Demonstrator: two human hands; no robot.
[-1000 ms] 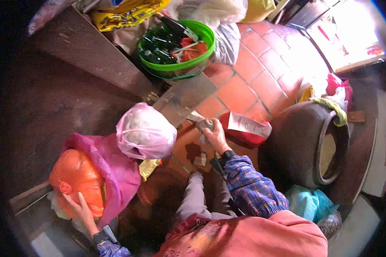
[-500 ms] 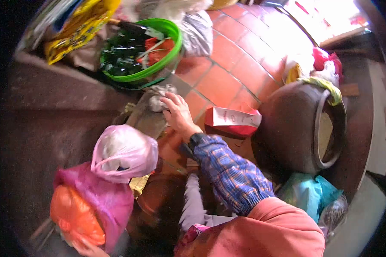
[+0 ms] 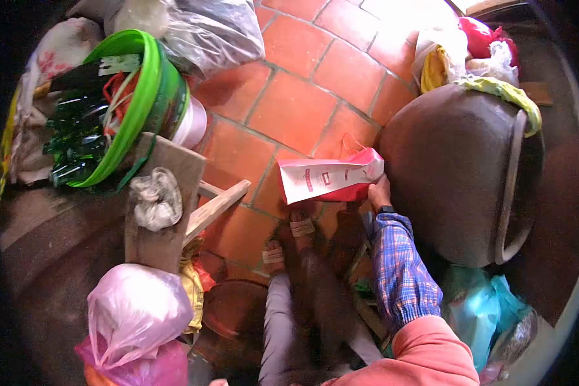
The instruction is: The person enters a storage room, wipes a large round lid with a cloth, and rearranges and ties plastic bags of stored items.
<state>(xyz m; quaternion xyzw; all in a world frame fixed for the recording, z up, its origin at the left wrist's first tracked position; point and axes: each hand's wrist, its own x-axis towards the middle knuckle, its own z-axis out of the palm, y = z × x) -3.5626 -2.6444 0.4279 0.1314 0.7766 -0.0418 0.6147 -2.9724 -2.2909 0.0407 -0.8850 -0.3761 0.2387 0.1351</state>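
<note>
My right hand [image 3: 379, 193] is closed on the right end of a red and white paper bag [image 3: 325, 180] above the tiled floor. Only a sliver of skin, apparently my left hand [image 3: 219, 383], shows at the bottom edge; its fingers are hidden. A small crumpled clear plastic bag [image 3: 156, 201] lies on a wooden bench [image 3: 164, 248]. In front of the bench, at the lower left, a pink plastic bag [image 3: 138, 312] with pale contents rests on a magenta bag [image 3: 154, 363].
A green-rimmed bucket [image 3: 151, 83] of dark green bottles leans at upper left, near a grey plastic bag [image 3: 219, 32]. A large brown jar [image 3: 450, 174] lies at right, with teal bags [image 3: 482, 309] below it. My feet stand on the tiles [image 3: 293, 112].
My right hand has let go of the small clear bag, now on the bench, and moved right to take hold of the red and white bag. My left hand has left the orange bag. The view has shifted.
</note>
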